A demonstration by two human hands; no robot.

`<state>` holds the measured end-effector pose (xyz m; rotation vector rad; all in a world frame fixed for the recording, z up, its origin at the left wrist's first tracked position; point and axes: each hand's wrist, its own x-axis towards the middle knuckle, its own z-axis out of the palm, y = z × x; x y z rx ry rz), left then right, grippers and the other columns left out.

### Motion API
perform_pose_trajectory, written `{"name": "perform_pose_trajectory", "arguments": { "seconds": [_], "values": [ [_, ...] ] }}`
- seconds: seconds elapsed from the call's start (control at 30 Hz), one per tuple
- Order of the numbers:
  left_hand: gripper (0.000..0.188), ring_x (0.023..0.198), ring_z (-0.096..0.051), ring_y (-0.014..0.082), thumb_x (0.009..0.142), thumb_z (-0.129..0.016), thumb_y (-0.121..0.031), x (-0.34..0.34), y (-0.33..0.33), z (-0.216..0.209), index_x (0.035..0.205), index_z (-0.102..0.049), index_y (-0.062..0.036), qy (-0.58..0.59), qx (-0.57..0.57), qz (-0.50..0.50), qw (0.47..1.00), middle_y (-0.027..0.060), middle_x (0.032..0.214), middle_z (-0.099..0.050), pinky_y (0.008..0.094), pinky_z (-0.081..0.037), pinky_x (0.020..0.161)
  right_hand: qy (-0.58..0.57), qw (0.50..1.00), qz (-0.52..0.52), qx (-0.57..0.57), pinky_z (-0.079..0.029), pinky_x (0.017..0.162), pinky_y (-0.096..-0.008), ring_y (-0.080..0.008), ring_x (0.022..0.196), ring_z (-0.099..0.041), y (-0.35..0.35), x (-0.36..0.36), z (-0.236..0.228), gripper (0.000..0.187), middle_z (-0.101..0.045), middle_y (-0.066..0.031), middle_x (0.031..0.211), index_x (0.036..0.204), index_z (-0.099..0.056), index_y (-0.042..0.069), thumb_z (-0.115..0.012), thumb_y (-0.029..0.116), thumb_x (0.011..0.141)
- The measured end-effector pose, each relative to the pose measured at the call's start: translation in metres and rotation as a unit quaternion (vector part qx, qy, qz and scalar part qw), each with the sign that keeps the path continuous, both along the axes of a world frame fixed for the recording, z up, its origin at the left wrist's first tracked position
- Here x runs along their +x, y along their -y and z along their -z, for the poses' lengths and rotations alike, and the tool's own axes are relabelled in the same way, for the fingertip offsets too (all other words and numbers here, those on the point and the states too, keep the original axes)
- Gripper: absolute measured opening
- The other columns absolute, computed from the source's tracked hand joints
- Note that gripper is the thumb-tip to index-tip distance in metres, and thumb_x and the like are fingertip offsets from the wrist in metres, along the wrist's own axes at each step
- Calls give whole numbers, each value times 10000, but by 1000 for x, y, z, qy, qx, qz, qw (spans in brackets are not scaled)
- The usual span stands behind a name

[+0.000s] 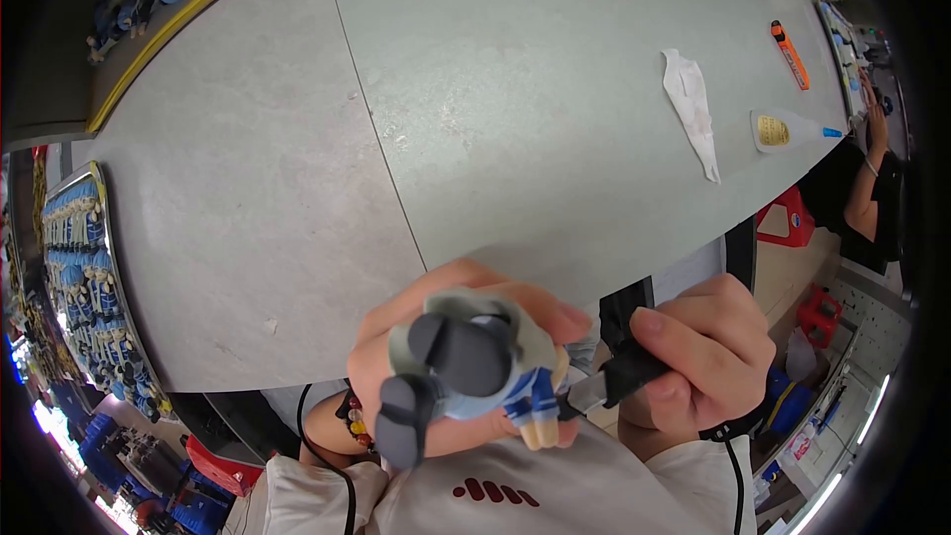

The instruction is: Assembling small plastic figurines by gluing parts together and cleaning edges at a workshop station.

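My left hand (pixel 396 312) is wrapped round a small painted figurine (pixel 466 357) close in front of my chest. The figurine has dark grey shoes turned toward the camera, pale grey-green parts and a blue-and-white sleeve with a beige hand. Pinched between the thumb and fingers of my right hand (pixel 708 357) is a black tool with a flat greyish section (pixel 619 374). Its dark tip meets the figurine beside the sleeve; I cannot tell exactly where it touches.
On the grey table (pixel 248 139) lie a crumpled white tissue (pixel 690 104), an orange box cutter (pixel 790 54) and a clear bottle with a blue tip (pixel 788 131). A tray of blue figurines (pixel 84 277) stands left. A co-worker's arm (pixel 868 178) shows at the right.
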<state>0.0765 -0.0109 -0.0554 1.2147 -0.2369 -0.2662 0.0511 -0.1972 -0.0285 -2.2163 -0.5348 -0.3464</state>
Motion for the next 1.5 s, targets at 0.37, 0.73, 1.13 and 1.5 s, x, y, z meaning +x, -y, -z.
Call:
{"name": "perform_pose_trajectory", "arguments": {
  "seconds": [0.37, 0.73, 1.13, 1.5],
  "values": [
    [330, 645, -559, 166, 535, -751, -183, -3, 1, -2, 756, -582, -4, -4, 10, -31, 999, 100, 817, -580, 251, -461, 516, -3, 1000, 0, 13, -328, 412, -201, -116, 486, -428, -3, -2, 2, 277, -557, -36, 629, 836, -633, 34, -640, 200, 614],
    [348, 675, -554, 181, 523, -747, -175, -2, -2, -4, 771, -577, 0, -1, 12, -13, 1000, 108, 813, -584, 261, -459, 514, 36, 999, -9, 19, -309, 384, -201, -112, 447, -426, -2, 2, 5, 265, -551, -44, 604, 835, -631, 25, -630, 198, 633],
    [374, 670, -553, 180, 513, -747, -151, 1, -3, 2, 802, -568, 6, 42, 12, 10, 999, 96, 814, -586, 260, -456, 522, 43, 998, -10, 38, -286, 342, -194, -99, 403, -415, -2, 2, 8, 248, -544, -46, 578, 830, -630, 17, -614, 199, 663],
    [356, 661, -557, 177, 529, -744, -174, -1, 0, 2, 780, -573, 11, 32, 6, -9, 999, 100, 798, -575, 255, -468, 515, 19, 1000, -6, 11, -319, 393, -199, -109, 452, -418, -1, 0, 2, 260, -555, -38, 609, 830, -635, 34, -619, 186, 620]
  ]
}}
